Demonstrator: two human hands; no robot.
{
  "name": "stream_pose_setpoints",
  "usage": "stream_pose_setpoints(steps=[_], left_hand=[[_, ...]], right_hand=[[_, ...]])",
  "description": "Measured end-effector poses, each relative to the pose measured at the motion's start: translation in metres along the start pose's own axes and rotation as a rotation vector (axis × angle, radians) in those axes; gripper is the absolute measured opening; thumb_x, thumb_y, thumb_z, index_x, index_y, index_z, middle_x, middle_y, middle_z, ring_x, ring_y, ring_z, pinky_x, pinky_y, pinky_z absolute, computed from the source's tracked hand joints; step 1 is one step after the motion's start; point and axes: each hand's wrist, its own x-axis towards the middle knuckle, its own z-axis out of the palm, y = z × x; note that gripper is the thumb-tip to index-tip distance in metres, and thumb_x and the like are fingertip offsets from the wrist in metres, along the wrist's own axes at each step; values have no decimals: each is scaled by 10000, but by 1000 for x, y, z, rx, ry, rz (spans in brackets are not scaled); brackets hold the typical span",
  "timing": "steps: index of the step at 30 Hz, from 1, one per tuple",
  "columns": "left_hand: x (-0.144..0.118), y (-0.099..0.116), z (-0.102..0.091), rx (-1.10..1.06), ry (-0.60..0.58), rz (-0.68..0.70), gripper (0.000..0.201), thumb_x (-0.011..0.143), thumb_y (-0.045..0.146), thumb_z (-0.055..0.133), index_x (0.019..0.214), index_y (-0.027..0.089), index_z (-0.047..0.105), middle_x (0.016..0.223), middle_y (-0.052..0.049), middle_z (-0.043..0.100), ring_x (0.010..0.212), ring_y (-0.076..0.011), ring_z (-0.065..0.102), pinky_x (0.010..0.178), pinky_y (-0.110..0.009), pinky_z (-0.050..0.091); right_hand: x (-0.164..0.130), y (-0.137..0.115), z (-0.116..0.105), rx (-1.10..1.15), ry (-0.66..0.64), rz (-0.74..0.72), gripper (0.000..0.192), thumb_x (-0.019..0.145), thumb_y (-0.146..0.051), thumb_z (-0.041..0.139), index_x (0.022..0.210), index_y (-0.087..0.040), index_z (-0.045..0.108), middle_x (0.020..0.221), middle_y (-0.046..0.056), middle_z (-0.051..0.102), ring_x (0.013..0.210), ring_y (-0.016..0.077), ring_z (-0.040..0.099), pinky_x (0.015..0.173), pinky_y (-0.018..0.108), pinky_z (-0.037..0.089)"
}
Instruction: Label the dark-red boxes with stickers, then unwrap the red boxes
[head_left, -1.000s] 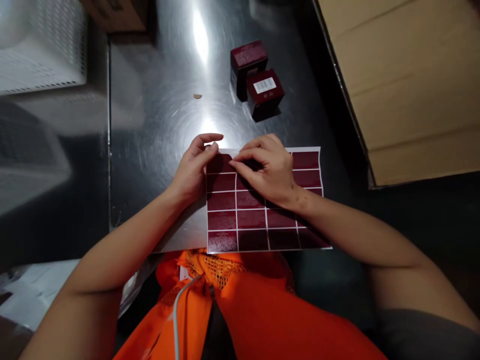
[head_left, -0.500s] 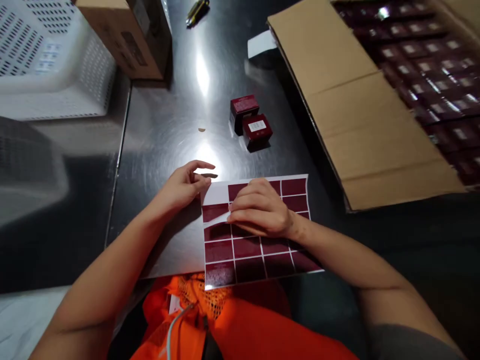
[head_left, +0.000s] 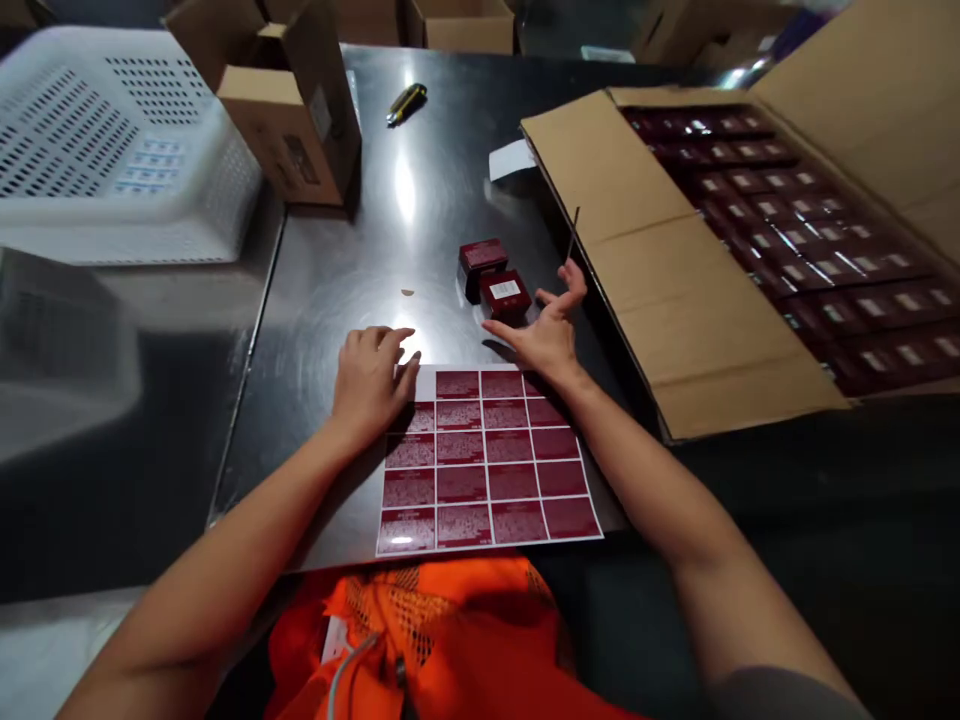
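Note:
A sheet of dark red rectangular stickers lies flat at the table's near edge, with one white blank space in its top left corner. My left hand rests at that corner, fingers loosely bent and thumb apart, nothing in it. Beyond the sheet's top right, my right hand reaches toward two small dark red boxes. Its thumb points at the nearer box, which has a white label on top; the other box stands just behind. From the right fingertips a thin dark strip sticks up, seen edge-on.
A large open carton full of similar red boxes stands at right. A white plastic basket and a brown cardboard box are at the left. A yellow-and-black cutter lies farther back on the metal table.
My right hand has left the sheet and moved up and right to beside the small boxes, with the thin strip at its fingertips. My left hand stays near the sheet's corner; the view has tilted up.

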Motion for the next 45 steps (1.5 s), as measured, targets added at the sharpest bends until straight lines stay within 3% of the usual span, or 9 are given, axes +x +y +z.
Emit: stream_pose_setpoints(steps=[5,10,13,17,26,32,35,40,45], left_hand=[[55,-11,14,-252,-5,-39,425,776,344,744,1170,218,645,1125,-127,697,1045,-313,612,985,-516,473],[134,8,45,-363,-37,-79,738,605,340,867,1267,164,593,1260,-163,662,1127,-317,618,982,-478,499],[155,23,58,-424,-72,-64,681,561,330,893,1166,133,652,1108,-137,719,1034,-304,659,959,-470,514],[139,33,53,-466,-16,5,382,669,237,785,1034,160,704,991,-50,747,926,-228,687,913,-402,551],[58,13,5,-358,92,105,406,663,197,768,1064,214,707,1082,-61,767,1002,-231,703,946,-397,549],[40,-7,11,-371,48,109,437,665,134,744,1086,246,702,1128,-59,762,1093,-263,688,990,-435,532],[39,-11,17,-412,19,123,429,674,132,726,1088,245,705,1116,-49,761,1066,-258,694,973,-418,538],[43,-14,25,-463,-2,71,463,726,252,750,1183,255,679,1168,-64,741,1062,-291,687,962,-454,533],[45,-17,30,-498,-38,-53,583,740,410,797,1281,256,640,1216,-85,731,1038,-307,699,934,-449,533]], right_hand=[[-9,-10,2,-56,-1,30,1082,651,-340,817,1462,-196,115,1492,245,350,1245,292,585,955,439,578],[-10,-14,-14,-254,-5,-33,974,629,-271,750,1424,-180,194,1422,249,422,1285,359,539,1011,576,496],[-9,-11,-23,-280,-23,-101,1016,636,-378,785,1438,-171,196,1485,275,374,1328,381,503,1055,628,429],[-6,-4,-26,-192,-120,-88,1037,702,-376,758,1501,-156,135,1451,272,471,1180,352,622,980,553,505],[-7,1,-17,-138,-89,-3,1075,624,-366,797,1510,-149,228,1145,188,679,1075,389,646,965,582,507],[-5,-6,-21,141,19,158,1052,564,-299,760,1431,-255,165,1174,97,618,886,262,672,776,445,589],[-7,-12,-29,366,59,97,984,575,-293,750,1363,-306,160,1198,76,562,932,227,657,798,408,582],[-14,-26,-49,307,2,-47,1100,544,-281,890,1371,-295,164,1083,38,639,1006,248,645,973,475,509],[-20,-27,-54,536,-93,159,1127,576,-396,910,1405,-340,149,1145,26,630,968,209,685,867,415,586]])
